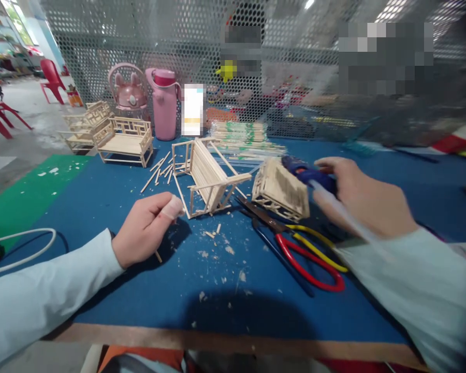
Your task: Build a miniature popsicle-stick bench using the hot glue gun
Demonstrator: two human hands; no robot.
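Note:
My left hand [149, 228] is closed, with white tape round its thumb. Its fingertips are beside the near left corner of a miniature stick-built frame [209, 173] lying tilted on the blue table. Below that hand a thin wooden stick end [159, 256] pokes out; whether the fingers hold it is hidden. My right hand [367, 199] is wrapped round a dark blue hot glue gun [308, 173], slightly blurred, a pale glue stick or cord trailing past the wrist. Under the gun's nozzle sits a small slatted wooden piece [281, 189]. Scissors [295, 248] and dark-blue-handled pliers [283, 256] lie in front of it.
Finished miniature wooden benches [124, 142] stand at the back left. Behind are a pink bottle [165, 106], a lit phone [193, 110] and bagged sticks [241, 135] by a perforated metal screen [171, 31]. Loose stick pieces [157, 171] and a white cable [27, 233] lie on the table.

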